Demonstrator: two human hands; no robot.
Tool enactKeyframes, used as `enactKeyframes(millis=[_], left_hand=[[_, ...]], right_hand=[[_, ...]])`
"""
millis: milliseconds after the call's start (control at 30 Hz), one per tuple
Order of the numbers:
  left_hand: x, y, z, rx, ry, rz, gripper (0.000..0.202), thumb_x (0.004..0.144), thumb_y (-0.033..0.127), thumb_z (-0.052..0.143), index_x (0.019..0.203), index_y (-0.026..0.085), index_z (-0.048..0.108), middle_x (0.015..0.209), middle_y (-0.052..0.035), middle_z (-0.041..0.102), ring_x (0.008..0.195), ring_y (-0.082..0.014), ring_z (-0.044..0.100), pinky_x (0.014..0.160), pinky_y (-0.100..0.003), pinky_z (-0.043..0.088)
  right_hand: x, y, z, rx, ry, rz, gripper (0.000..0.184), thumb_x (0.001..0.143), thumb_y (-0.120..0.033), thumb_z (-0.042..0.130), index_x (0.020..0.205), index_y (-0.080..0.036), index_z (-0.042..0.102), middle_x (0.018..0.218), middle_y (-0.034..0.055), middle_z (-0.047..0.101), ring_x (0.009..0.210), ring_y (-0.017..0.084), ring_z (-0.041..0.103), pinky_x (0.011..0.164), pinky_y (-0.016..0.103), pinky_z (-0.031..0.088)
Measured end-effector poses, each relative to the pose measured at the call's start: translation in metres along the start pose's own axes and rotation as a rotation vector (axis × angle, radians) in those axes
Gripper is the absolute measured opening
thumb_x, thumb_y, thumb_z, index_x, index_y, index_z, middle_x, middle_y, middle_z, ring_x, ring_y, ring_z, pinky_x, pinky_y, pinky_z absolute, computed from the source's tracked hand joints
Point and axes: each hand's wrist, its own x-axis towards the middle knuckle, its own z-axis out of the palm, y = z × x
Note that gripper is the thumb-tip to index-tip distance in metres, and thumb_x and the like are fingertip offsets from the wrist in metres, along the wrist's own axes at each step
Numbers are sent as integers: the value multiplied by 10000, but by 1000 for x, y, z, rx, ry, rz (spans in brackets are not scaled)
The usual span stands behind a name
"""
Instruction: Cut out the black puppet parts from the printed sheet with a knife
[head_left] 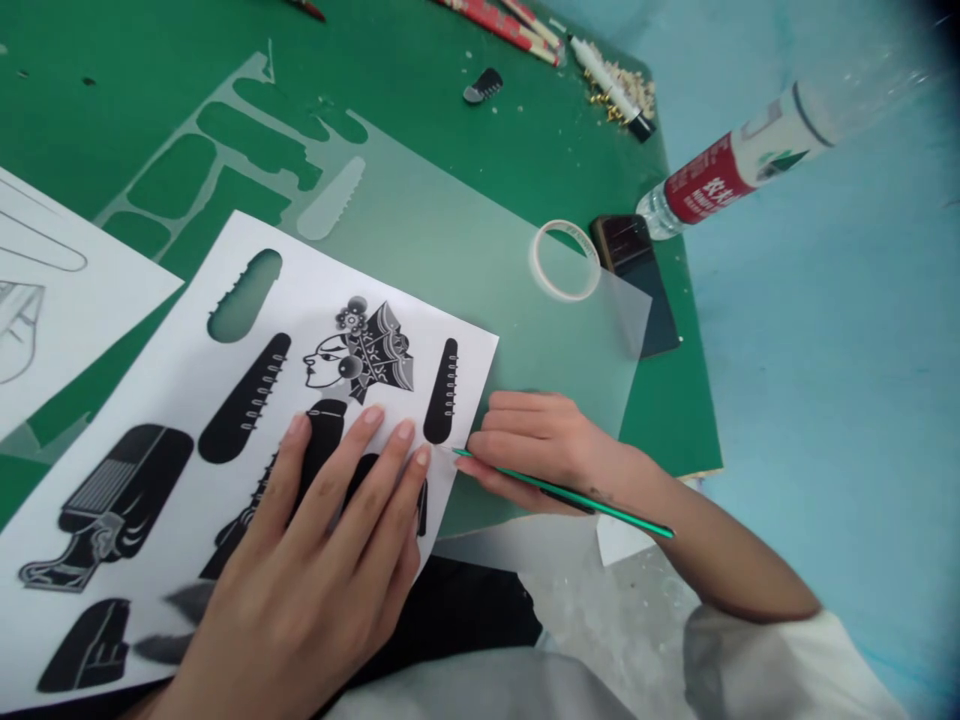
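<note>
A white printed sheet (161,370) lies at a slant, bearing several black shapes and a head in profile with an ornate headdress. My left hand (322,560) rests flat on its lower right part, fingers spread, covering some of the shapes. In my right hand (532,445) is a slim green craft knife (615,510), closed in the fingers like a pen. Its thin tip touches or hovers at the lower end of a narrow black shape (442,395) near the sheet's right edge; contact is hard to tell. One shape at the upper left is cut out, leaving a hole.
Beneath the sheet is a translucent plastic sheet (480,240) with cut-outs on the green table (420,60). A tape roll (534,262), dark box (649,300), water bottle (709,185) and marker (607,80) lie rightward. A drawing (90,250) lies left.
</note>
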Motion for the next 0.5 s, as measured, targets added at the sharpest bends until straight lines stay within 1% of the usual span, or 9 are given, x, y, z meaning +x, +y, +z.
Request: enactKeyframes(millis=[200, 300, 400, 500], left_hand=[[-2, -4, -1, -3, -9, 1, 424, 1025, 150, 640, 1425, 12, 654, 1526, -188, 652, 1464, -435, 578, 1324, -674, 334], [-2, -13, -6, -47, -38, 40, 381, 1058, 146, 577, 1416, 46, 665, 1532, -161, 655, 1503, -415, 542, 1347, -702, 270], [-5, -19, -12, -65, -72, 89, 415, 1070, 94, 491, 1458, 61, 636, 1575, -148, 618, 1547, -417, 484, 1351, -738, 212], [-8, -15, -12, -58, -78, 115, 453, 1041, 43, 468, 1466, 25, 623, 1574, -177, 611, 1517, -429, 519, 1336, -706, 271]], right_hand=[[2, 2, -3, -60, -64, -23, 271, 1108, -220, 563, 837, -215, 564, 724, -10, 578, 681, 156, 507, 649, 296, 388], [4, 3, -6, -106, -81, -40, 270, 1106, -239, 575, 837, -212, 572, 707, -17, 568, 674, 155, 511, 626, 298, 362], [6, 3, -6, -95, -67, -35, 281, 1114, -247, 559, 837, -209, 587, 702, -16, 582, 664, 149, 502, 615, 303, 357], [4, 2, -1, -66, -30, -9, 276, 1114, -246, 551, 845, -205, 603, 703, -15, 597, 661, 146, 501, 620, 300, 377]])
